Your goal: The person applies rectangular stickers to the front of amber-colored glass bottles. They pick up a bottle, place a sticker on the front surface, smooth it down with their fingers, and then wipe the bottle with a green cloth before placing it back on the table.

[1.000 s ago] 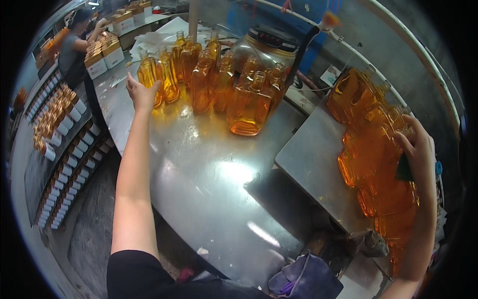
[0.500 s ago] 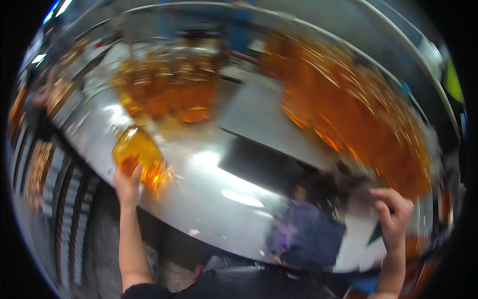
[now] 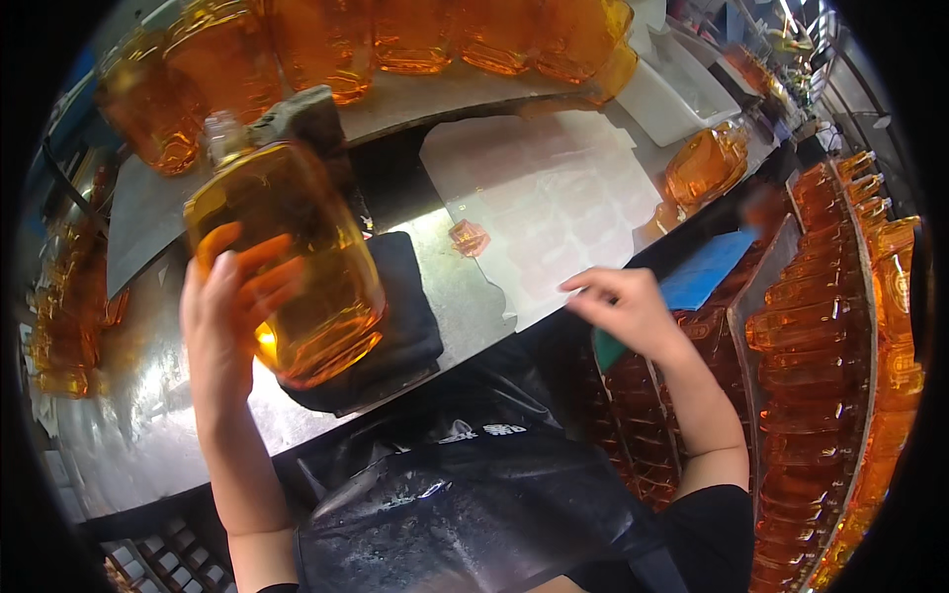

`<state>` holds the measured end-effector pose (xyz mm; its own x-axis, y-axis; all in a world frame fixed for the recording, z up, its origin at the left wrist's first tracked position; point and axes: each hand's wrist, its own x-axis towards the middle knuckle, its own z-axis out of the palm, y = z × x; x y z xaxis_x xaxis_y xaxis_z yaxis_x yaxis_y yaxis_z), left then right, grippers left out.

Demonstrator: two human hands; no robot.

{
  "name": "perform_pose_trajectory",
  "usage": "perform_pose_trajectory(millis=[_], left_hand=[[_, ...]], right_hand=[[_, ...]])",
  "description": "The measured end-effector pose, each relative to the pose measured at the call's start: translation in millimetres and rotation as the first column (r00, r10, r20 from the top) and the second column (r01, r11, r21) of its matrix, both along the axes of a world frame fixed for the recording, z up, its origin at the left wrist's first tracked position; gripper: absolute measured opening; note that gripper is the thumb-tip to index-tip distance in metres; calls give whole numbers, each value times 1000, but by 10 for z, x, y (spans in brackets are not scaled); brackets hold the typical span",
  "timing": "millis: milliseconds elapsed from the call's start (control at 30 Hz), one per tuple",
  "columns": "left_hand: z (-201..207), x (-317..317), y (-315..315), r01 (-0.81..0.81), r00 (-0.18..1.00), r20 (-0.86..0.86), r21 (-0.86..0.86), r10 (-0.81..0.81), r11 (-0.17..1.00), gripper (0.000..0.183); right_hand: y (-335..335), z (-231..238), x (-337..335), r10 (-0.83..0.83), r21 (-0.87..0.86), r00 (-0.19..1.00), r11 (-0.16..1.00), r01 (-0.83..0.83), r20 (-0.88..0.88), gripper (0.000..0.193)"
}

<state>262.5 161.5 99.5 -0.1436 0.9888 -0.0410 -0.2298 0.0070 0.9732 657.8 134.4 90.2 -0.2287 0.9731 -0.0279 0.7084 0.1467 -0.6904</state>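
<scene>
Holding an amber bottle (image 3: 326,222), tilted, above a black cloth (image 3: 410,306), with the left hand (image 3: 215,311) closed on one side; curling the right hand (image 3: 630,308), seemingly round a green pad (image 3: 609,351). Might drop or chip it, given smooth glass and a one-sided grip.

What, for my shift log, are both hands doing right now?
Left hand: holding an amber bottle.
Right hand: partly curled; a green piece shows beneath it, but whether it is held cannot be told.
</scene>
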Motion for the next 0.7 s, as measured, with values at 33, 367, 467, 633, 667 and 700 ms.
perform_pose_trajectory(millis=[33,367,467,633,667,700], left_hand=[[-55,122,75,48,997,-57,-47,-50,998,51],[-54,-49,-50,-98,976,-185,83,112,992,59],[-115,-161,-131,-139,965,-209,109,160,984,59],[-156,-262,-210,-204,954,-206,87,218,975,59],[-163,-299,-192,-199,958,-193,93,214,976,59],[-161,-325,-173,-193,961,-182,98,209,976,59]], right_hand=[[-53,-88,9,124,43,984,991,-130,125,24],[295,-404,304,-224,482,929,874,57,296,10],[635,-24,999,-805,595,476,587,550,354,15],[918,104,758,-802,634,476,585,506,360,75],[1067,-20,683,-705,668,575,666,333,416,79],[1250,-87,583,-629,602,593,747,282,503,83]])
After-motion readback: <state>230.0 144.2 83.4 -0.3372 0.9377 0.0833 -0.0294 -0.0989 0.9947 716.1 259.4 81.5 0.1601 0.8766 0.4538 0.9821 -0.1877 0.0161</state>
